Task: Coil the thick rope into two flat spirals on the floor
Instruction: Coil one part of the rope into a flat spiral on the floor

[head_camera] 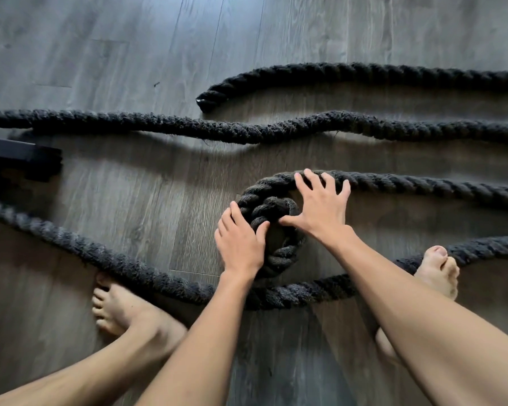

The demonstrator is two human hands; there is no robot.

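Left hand [241, 244] hugged the left edge of the small spiral [264, 208], fingers curled round it, likely to keep it tight, while the right hand [320, 209], fingers spread flat, pressed the thick rope [423, 186] round its far side on the floor [129, 54].

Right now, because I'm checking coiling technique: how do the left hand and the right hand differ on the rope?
The left hand grips the left edge of the small coil with fingers curled; the right hand has fingers spread and nearly straight. The left hand sits on the wound part; the right hand reaches farther, fingertips on the rope strand feeding in from the right, thumb near the coil's centre. Both touch the same rope.
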